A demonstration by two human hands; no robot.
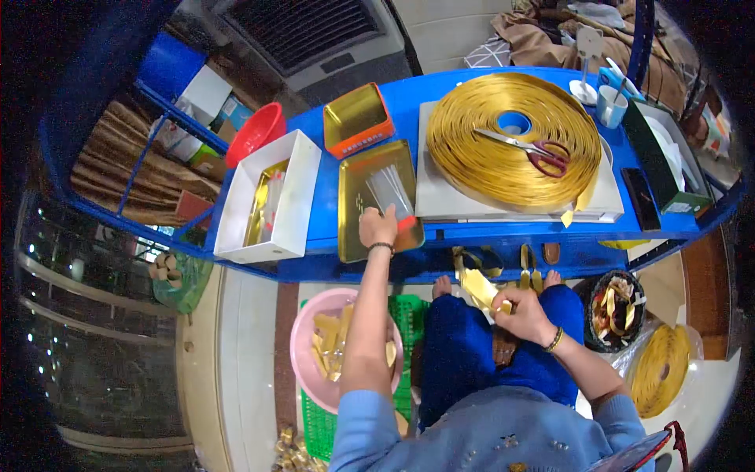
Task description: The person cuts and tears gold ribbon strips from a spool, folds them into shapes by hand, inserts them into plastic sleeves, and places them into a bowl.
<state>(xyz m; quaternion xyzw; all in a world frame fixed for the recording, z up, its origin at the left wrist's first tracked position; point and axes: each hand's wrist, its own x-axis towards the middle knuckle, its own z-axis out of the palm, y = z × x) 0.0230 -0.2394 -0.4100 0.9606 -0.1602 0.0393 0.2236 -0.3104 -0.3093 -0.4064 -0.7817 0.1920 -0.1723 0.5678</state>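
My left hand (pixel 379 226) reaches over a shallow gold tin tray (pixel 352 242), its fingers drawn together low over the tray. Whatever lies between those fingertips is too small to make out. Close to them are tiny pale pieces (pixel 360 202) and a bundle of clear thin strips (pixel 387 189) with a red end. Above my lap, my right hand (pixel 523 316) is closed on a folded length of shiny gold ribbon (pixel 478 288), whose loose end sticks out to the upper left.
Scissors (pixel 543 157) lie on a big gold ribbon roll (pixel 472 118) on the blue table. Around it stand an orange tin (pixel 358 145), a white box (pixel 303 173), a phone (pixel 640 198) and a cup (pixel 610 110). Below are a pink basin (pixel 303 366) and a black bin (pixel 598 338).
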